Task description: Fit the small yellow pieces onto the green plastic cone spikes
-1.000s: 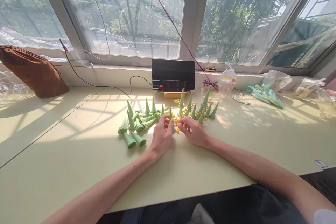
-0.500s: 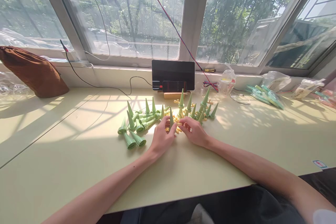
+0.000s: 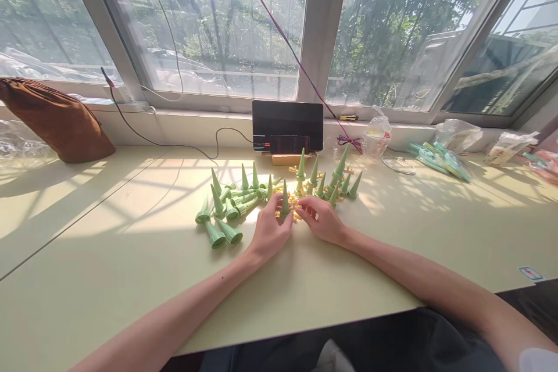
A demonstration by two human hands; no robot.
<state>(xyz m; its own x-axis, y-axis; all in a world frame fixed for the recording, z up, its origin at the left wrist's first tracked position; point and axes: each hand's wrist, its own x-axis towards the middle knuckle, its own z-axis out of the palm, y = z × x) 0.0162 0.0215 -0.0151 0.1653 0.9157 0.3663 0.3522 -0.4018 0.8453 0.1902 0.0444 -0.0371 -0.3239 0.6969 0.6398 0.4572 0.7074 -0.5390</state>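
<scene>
My left hand [image 3: 271,229] has its thumb and fingers closed around an upright green plastic spike [image 3: 285,199], a tapered cone with its tip pointing up. Close by on the right, my right hand [image 3: 322,220] is pinched at the fingertips on a small yellow plastic piece, mostly covered by the fingers. More small yellow pieces [image 3: 297,218] lie between and behind the hands. Several loose green spikes [image 3: 229,231] lie or stand to the left. Behind my right hand stand several spikes with yellow pieces fitted to them, among them a tall one [image 3: 339,170].
A tablet [image 3: 288,119] leans at the window with a phone [image 3: 289,144] before it on a small stand. A black cable [image 3: 174,144] crosses the table. A brown drawstring bag [image 3: 65,122] stands left; a plastic cup [image 3: 376,138] and bagged green parts [image 3: 442,160] are at right.
The spike in my left hand has straightened slightly and shows more of its lower part. Both hands stay almost in the same place.
</scene>
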